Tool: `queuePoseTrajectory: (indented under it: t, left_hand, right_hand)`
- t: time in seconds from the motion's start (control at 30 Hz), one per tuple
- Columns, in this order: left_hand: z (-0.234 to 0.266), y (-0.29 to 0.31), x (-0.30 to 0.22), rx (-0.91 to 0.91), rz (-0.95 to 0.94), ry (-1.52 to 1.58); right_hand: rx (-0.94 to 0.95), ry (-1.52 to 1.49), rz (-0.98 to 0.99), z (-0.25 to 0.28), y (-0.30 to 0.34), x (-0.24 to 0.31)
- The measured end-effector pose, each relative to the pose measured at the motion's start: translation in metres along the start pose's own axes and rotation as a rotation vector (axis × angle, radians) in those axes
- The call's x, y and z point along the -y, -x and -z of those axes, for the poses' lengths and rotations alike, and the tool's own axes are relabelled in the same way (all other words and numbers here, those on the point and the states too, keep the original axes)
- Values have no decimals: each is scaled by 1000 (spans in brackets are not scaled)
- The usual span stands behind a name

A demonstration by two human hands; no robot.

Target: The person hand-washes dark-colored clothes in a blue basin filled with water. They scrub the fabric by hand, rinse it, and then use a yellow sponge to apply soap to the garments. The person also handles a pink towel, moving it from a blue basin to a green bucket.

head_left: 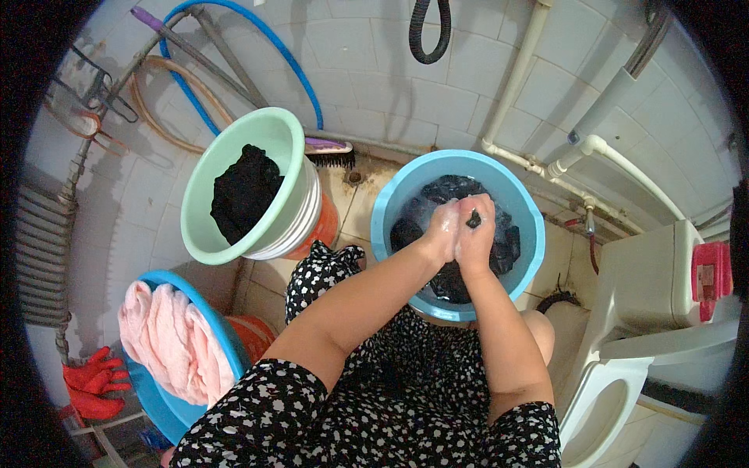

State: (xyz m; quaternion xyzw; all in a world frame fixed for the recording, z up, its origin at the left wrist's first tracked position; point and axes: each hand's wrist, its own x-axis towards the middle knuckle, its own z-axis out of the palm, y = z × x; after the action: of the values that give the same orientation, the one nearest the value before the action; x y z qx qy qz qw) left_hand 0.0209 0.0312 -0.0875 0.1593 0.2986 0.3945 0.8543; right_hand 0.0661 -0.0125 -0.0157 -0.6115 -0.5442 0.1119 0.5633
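Basically, from my end I had both bare hands over the blue basin [384, 234], straight ahead of the wearer. The L hand [441, 232] was pressed up against the R hand [479, 240], both wet w/ whitish suds. The R hand was curled tight round a bit of dark cloth [473, 221], just a small piece poking out; the rest was inside the grip, so I couldn't see how much it held. Fingers of the L hand were mostly tucked out of sight, & I couldn't tell if it gripped any cloth itself.

Below & around the hands, in the basin, lay wet dark cloth [451, 282] in sudsy water. Hands & wrists covered its middle; no. of pieces unclear, ditto whether the held bit joined it.

Left of the L hand, a tilted green basin [204, 248] w/ black cloth [244, 193] sat on a white-and-orange bucket [318, 228], bucket partly hidden by the basin. Further left & nearer the wearer: a second blue basin [153, 390] w/ pink towel [175, 339], partly blocked by the L sleeve [261, 413]. Beyond the L hand, a scrub brush [331, 153] was part-hidden behind the green basin. R of the R hand & nearer the wearer, the toilet [616, 413] got cut off at the lower edge.
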Motion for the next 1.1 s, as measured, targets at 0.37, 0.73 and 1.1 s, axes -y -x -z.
queuePoseTrajectory:
  t: [0.37, 0.73, 1.1]
  left_hand:
    - [-38, 40, -29, -167, -160, -515]
    - [-14, 207, -196, -283, -675, -1869]
    - [147, 522, -184, -1092, 133, -2028]
  right_hand:
    - [-30, -525, -635, -5, -12, -15]
    - [481, -1210, -1136, -21, 1, 91]
    - [658, -1236, -962, -54, -1, 139]
